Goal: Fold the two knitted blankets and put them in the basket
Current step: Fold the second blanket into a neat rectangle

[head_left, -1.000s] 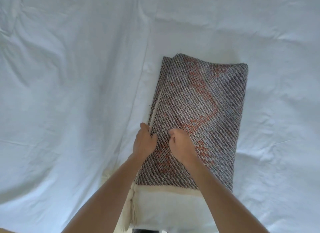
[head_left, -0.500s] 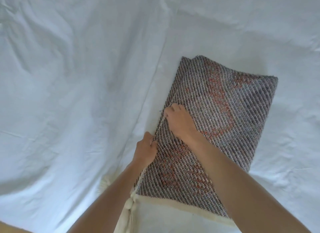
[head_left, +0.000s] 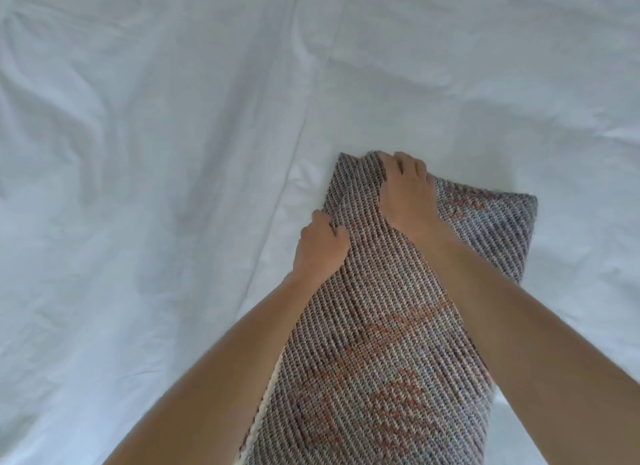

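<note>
Pointing away and slightly right, the blanket [head_left: 381, 343] is gripped by left hand [head_left: 320, 246] and right hand [head_left: 405, 194].

Soft even daylight, faint shadows, slight blur
</note>
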`<state>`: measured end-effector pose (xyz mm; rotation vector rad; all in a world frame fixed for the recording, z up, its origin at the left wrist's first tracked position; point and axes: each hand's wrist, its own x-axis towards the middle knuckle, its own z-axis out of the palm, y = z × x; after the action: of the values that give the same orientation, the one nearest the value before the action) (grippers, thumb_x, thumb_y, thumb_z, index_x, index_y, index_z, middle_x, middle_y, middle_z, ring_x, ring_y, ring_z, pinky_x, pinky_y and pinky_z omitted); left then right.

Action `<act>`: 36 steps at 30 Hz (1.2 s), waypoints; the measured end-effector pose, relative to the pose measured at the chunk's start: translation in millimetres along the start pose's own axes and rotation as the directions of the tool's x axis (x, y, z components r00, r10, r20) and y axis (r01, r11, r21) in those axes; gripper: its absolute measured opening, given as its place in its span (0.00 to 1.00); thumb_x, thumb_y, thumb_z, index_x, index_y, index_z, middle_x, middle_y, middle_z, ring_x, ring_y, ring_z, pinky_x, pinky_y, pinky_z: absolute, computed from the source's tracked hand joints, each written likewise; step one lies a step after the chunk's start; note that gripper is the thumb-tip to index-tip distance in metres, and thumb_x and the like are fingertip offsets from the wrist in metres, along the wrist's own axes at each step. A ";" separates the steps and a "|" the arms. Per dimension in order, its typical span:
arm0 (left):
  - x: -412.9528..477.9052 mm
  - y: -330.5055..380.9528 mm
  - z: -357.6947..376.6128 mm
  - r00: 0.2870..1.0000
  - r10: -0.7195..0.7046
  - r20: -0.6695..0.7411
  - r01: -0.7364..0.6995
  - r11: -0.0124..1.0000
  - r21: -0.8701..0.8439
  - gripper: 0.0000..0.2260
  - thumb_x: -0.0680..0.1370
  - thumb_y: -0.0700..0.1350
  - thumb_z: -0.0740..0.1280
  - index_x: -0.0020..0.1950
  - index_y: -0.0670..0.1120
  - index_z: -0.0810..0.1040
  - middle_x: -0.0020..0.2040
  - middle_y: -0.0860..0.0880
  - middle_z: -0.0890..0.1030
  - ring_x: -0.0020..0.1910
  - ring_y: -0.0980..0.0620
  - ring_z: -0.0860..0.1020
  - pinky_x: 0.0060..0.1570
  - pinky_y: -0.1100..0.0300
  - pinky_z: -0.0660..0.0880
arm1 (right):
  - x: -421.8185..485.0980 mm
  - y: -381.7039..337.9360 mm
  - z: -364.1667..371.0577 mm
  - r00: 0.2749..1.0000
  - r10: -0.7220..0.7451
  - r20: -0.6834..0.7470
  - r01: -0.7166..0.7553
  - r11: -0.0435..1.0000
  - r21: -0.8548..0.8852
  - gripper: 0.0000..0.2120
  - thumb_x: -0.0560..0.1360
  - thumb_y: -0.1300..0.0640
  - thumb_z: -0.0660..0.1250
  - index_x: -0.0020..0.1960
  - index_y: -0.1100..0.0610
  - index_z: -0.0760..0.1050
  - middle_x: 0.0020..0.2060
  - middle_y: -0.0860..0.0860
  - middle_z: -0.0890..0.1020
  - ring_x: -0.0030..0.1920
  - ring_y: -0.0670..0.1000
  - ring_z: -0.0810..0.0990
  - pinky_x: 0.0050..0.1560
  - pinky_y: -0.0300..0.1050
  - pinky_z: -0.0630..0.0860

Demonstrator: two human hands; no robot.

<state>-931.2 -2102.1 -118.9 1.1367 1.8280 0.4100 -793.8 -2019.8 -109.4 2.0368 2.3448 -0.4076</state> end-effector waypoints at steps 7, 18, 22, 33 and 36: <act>25.7 15.7 8.3 0.997 -0.059 -0.056 0.056 0.997 -0.049 0.10 0.77 0.41 0.61 0.58 0.42 0.71 0.46 0.50 0.73 0.41 0.54 0.72 0.37 0.66 0.68 | 32.0 -5.8 -0.6 1.000 -0.005 -0.015 0.007 0.990 0.139 0.25 0.72 0.69 0.61 0.69 0.59 0.64 0.62 0.59 0.70 0.63 0.58 0.67 0.64 0.54 0.63; 44.7 16.9 -2.5 0.987 -0.160 -0.004 0.156 0.972 -0.173 0.09 0.76 0.45 0.63 0.54 0.48 0.67 0.43 0.51 0.75 0.34 0.57 0.74 0.28 0.65 0.66 | 44.6 -20.8 10.3 0.997 -0.053 0.062 0.028 0.936 0.350 0.25 0.76 0.63 0.58 0.72 0.53 0.61 0.65 0.53 0.72 0.66 0.56 0.65 0.66 0.56 0.58; 66.1 31.4 -5.0 0.991 -0.115 -0.068 0.100 0.976 -0.191 0.08 0.77 0.44 0.63 0.55 0.47 0.69 0.41 0.55 0.72 0.35 0.60 0.72 0.30 0.67 0.65 | 49.1 -18.0 8.5 0.999 -0.042 0.021 0.030 0.916 0.399 0.24 0.75 0.68 0.58 0.68 0.51 0.65 0.62 0.51 0.75 0.63 0.55 0.67 0.62 0.52 0.60; 52.7 55.5 29.3 0.777 0.627 -0.058 -0.454 0.622 0.637 0.22 0.73 0.39 0.61 0.67 0.41 0.66 0.66 0.39 0.69 0.66 0.40 0.67 0.65 0.45 0.67 | -33.3 86.8 -0.3 0.943 0.038 -0.331 -0.006 0.995 0.097 0.14 0.77 0.61 0.60 0.60 0.63 0.74 0.61 0.60 0.75 0.64 0.61 0.70 0.67 0.59 0.65; 49.8 47.2 62.4 0.834 0.517 0.193 -0.480 0.508 0.715 0.25 0.80 0.52 0.49 0.75 0.43 0.55 0.76 0.40 0.55 0.76 0.41 0.51 0.74 0.43 0.52 | -70.1 129.1 13.4 0.957 0.072 -0.283 -0.062 0.997 0.043 0.18 0.79 0.56 0.57 0.63 0.65 0.72 0.63 0.62 0.73 0.65 0.62 0.69 0.67 0.61 0.64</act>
<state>-862.0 -2046.8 -146.3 2.2888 1.6962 -0.0390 -659.4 -2075.1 -134.4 2.3233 2.4231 -0.1617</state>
